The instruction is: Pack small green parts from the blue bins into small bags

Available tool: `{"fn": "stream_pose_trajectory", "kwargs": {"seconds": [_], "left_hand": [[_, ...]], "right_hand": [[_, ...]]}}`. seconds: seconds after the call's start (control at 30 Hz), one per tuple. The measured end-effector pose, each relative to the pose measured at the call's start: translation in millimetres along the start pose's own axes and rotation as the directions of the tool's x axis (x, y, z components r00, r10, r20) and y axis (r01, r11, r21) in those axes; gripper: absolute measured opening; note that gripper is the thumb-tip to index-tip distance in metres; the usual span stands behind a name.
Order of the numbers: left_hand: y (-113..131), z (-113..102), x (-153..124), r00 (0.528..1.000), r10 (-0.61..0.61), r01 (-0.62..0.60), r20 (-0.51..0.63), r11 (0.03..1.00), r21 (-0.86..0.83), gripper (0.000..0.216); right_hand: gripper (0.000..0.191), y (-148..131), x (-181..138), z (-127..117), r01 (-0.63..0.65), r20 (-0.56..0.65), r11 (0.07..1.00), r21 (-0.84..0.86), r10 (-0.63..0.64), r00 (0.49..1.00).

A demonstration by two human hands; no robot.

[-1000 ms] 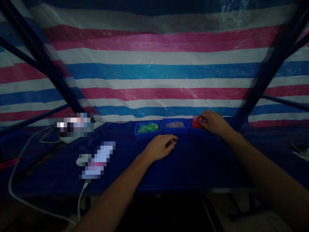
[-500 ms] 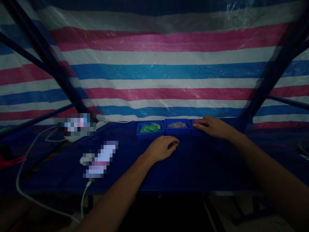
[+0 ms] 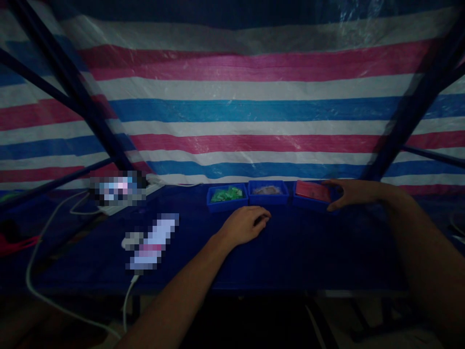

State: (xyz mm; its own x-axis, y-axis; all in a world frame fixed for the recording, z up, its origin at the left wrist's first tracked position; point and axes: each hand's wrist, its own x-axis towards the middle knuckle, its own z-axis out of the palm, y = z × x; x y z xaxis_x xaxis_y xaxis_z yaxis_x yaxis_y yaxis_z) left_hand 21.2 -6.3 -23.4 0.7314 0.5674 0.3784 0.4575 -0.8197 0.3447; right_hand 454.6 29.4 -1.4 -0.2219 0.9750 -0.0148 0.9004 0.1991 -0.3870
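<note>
My right hand [image 3: 345,194] is at the right end of a small blue bin [image 3: 312,205], thumb on its near side and fingers on its far side. Flat red pieces [image 3: 313,190] lie inside that bin, which stands slightly askew. My left hand [image 3: 247,224] rests on the blue table with its fingers loosely curled and a gap by the thumb; nothing shows in it. Just beyond it are two more blue bins: one bin [image 3: 227,207] contains green pieces [image 3: 228,194], the other bin [image 3: 269,199] pale, clear-looking pieces [image 3: 267,190].
On the left of the table [image 3: 290,257] lie a blurred-out phone [image 3: 154,242] with a white cable [image 3: 125,300] and a pale round object [image 3: 131,241]. Behind them, another blurred screen [image 3: 119,186] sits by a white power strip [image 3: 109,208]. Striped sheeting [image 3: 247,111] hangs behind blue frame bars [image 3: 403,116].
My right hand has moved from over the red pieces to the bin's right end, spreading its fingers around it. The red pieces now show. My left hand has stayed in place.
</note>
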Motion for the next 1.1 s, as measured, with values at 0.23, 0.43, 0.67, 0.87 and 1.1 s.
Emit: {"fn": "stream_pose_trajectory", "kwargs": {"seconds": [0.23, 0.43, 0.67, 0.87, 1.1], "left_hand": [[4.7, -3.9, -0.6, 0.999, -0.014, 0.015, -0.039, 1.000, 0.009, 0.022], [15.7, -9.7, 1.1, 0.986, 0.000, -0.005, -0.165, 0.999, -0.032, 0.021], [26.6, -8.6, 5.0, 0.962, 0.073, -0.117, -0.261, 0.981, -0.155, 0.022], [20.8, -0.7, 4.5, 0.984, 0.086, -0.112, -0.154, 0.978, -0.174, 0.011], [16.3, -7.7, 0.6, 0.989, 0.061, -0.067, -0.135, 0.997, -0.045, 0.026]], "right_hand": [[0.094, -5.8, -25.8, -22.7, -0.029, -0.033, 0.999, 0.030, 0.030, 0.999], [0.105, -24.6, -33.7, -23.0, 0.071, 0.078, 0.991, 0.117, -0.081, 0.994], [0.112, -86.2, -34.7, -15.0, 0.256, 0.030, 0.943, 0.215, -0.268, 0.963], [0.113, -126.9, -24.7, 9.2, 0.348, -0.164, 0.853, 0.390, -0.307, 0.937], [0.113, -152.6, -12.1, 42.4, 0.485, -0.387, 0.715, 0.504, -0.315, 0.867]]}}
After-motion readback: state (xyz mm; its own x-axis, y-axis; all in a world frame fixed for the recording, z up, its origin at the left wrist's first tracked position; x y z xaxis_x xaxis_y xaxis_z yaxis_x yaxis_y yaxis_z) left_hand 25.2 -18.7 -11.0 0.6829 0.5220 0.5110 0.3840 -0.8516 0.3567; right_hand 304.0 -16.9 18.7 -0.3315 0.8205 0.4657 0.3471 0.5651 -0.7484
